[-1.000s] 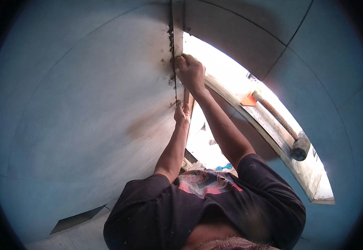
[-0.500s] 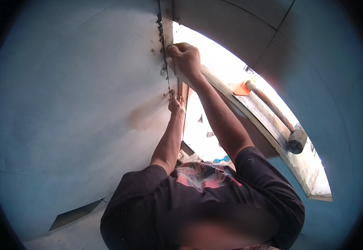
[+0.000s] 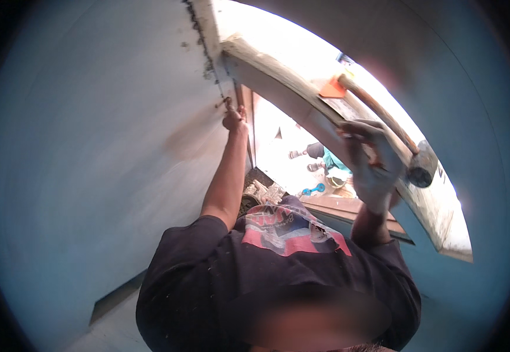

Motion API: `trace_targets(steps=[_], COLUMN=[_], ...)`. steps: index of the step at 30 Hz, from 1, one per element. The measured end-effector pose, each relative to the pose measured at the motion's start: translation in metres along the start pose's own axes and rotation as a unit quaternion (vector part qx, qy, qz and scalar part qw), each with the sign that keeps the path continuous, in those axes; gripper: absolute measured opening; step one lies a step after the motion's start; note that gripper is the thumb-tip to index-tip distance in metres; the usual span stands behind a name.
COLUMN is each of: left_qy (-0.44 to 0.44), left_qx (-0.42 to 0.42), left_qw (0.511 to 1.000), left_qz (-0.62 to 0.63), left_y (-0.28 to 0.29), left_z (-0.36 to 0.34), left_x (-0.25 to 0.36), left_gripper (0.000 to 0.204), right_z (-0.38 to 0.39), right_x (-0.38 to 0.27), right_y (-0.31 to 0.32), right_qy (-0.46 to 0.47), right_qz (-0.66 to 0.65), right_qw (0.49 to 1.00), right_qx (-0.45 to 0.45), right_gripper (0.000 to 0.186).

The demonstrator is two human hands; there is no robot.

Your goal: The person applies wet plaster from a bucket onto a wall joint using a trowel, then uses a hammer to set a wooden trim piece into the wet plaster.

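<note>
Pale wall (image 3: 102, 146) spreads left of the left hand (image 3: 235, 119), and its crumbly seam (image 3: 199, 29) runs up from that hand. The left hand's digits bend at the wall's edge, beside a brown strip (image 3: 247, 94); whether they grip anything cannot be told. A bright gap (image 3: 269, 129) leaves open room between the hands, above a blue object (image 3: 313, 189). An orange piece (image 3: 332, 88) lies on the ledge (image 3: 278, 70) beyond the right hand (image 3: 375, 161), which is blurred, fingers curled, contents unclear. Just right of it rests a mallet (image 3: 422, 167).
</note>
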State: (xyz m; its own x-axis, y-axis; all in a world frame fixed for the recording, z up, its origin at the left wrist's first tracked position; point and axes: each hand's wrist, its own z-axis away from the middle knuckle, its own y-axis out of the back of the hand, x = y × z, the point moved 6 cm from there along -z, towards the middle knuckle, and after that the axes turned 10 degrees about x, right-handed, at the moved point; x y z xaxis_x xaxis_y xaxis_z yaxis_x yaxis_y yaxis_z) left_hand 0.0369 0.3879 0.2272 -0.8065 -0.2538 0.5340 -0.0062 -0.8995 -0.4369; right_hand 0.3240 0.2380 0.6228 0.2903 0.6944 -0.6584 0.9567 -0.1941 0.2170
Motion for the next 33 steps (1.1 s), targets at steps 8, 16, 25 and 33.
trace_targets(steps=[8,16,25,33], left_qy=[-0.028,-0.134,-0.236,-0.253], left_qx=[-0.008,-0.077,-0.124,-0.172], left_qw=[0.991,0.971,0.926,0.908], left_qz=[-0.13,-0.181,-0.267,-0.288], left_y=[-0.013,-0.03,-0.038,-0.052], left_z=[0.022,0.024,0.038,0.043], left_x=[0.02,0.046,0.07,0.072], left_gripper=[0.065,0.047,0.039,0.035], right_z=[0.016,0.036,0.017,0.042], right_x=[-0.018,0.059,0.075,0.088], right_y=[0.103,0.171,0.17,0.207], right_qy=[0.083,-0.326,-0.328,-0.325], right_qz=[0.375,0.464,0.433,0.332], right_qw=[0.919,0.812,0.833,0.843], right_qx=[0.089,0.135,0.107,0.272], right_gripper=[0.022,0.062,0.064,0.054])
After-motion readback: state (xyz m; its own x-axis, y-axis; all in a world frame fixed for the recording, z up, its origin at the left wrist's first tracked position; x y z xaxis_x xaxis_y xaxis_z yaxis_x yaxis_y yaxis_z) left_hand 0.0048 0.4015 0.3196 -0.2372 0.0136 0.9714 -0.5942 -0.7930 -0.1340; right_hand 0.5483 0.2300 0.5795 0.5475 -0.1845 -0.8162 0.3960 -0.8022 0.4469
